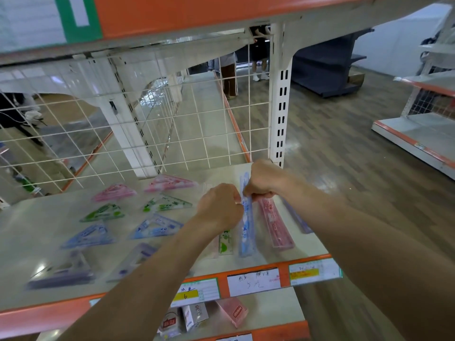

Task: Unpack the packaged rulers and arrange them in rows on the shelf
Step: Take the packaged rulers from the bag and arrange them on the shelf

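A blue straight ruler (246,227) in clear wrapping lies lengthwise on the white shelf (32,232). My left hand (220,205) and my right hand (264,179) both pinch it near its upper half, fingers curled. A pink straight ruler (274,225) lies just right of it, and a purple one (299,221) lies further right, partly under my right forearm. A green ruler (225,242) shows below my left wrist. Triangle rulers lie in two columns to the left: pink (114,193), green (103,212), blue (88,236) and purple (64,273).
A white wire grid (147,124) backs the shelf, with a slotted upright post (280,107) at its right. Price labels (253,280) run along the orange front edge. Boxed goods (194,316) sit on the lower shelf. People stand beyond the grid (229,77).
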